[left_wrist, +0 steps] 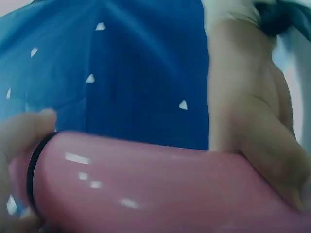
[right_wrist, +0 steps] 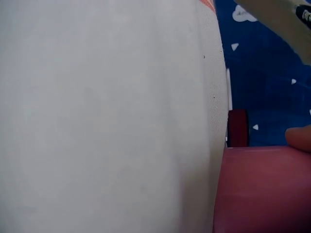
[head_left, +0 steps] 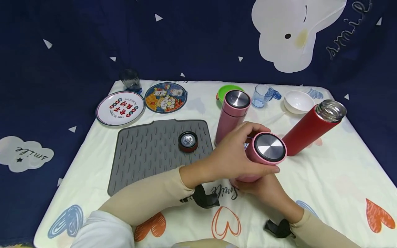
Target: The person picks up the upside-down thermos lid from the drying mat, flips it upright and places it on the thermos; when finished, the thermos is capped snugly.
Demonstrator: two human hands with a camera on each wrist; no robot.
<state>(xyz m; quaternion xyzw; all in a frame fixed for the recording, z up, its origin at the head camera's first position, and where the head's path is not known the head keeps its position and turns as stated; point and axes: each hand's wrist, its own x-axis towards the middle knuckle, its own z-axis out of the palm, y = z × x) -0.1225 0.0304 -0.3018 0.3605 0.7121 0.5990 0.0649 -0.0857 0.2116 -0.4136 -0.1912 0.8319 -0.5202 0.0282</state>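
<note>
Both hands hold a pink thermos (head_left: 252,160) with a brushed steel disc on its lid. My left hand (head_left: 231,151) curls its fingers and thumb round the lid end. Lower down, my right hand (head_left: 263,189) grips the body; the left wrist view shows that right hand (left_wrist: 262,116) wrapped over the pink wall. A black ring marks the seam between lid and body. Behind the left hand stands a second pink thermos (head_left: 232,117), capped. To the right is a red thermos (head_left: 311,129) with its steel mouth uncovered. A dark red screw lid (head_left: 187,141) lies inner side up on the grey mat (head_left: 145,155).
A white plate (head_left: 107,115) with red writing and a round cartoon-printed mat (head_left: 165,98) lie at the back left, near a dark glass (head_left: 131,81). Along the back right are a green bowl (head_left: 227,90), a clear blue-tinted glass cup (head_left: 261,95) and a white bowl (head_left: 298,102).
</note>
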